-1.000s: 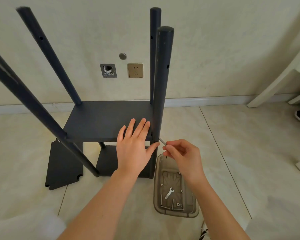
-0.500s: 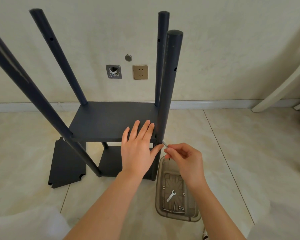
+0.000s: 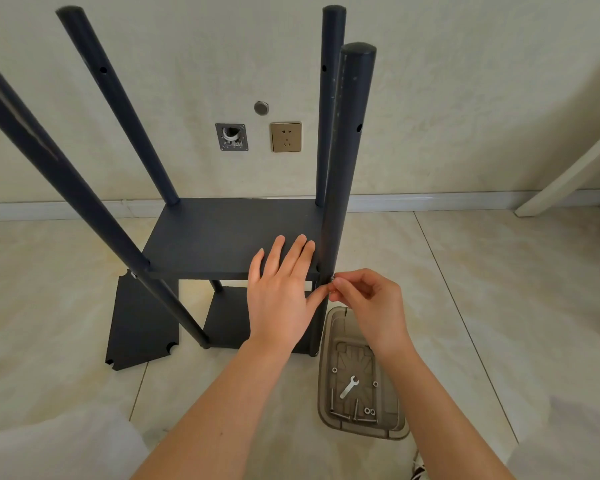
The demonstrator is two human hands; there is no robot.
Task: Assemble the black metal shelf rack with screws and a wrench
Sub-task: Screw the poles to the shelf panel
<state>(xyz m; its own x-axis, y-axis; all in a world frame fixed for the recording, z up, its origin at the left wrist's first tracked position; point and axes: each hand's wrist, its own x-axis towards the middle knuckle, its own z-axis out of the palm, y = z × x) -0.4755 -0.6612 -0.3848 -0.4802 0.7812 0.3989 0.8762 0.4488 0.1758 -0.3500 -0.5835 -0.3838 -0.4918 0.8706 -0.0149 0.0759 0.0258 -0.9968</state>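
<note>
Head view, four posts (image 3: 345, 168), left fingers (image 3: 293, 252) flat on shelf (image 3: 219, 237), right fingers (image 3: 349, 284) pinching screw (image 3: 332, 279)

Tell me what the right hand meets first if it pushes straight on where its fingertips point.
The front right pole, level with the shelf: the right hand pinches a screw that seems to touch the pole. The left hand has its thumb just below; depth there is unclear.

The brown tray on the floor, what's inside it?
Inside the tray lie a little silver wrench, some long screws and small rings. The right hand covers the tray's far end, so anything there is hidden.
</note>
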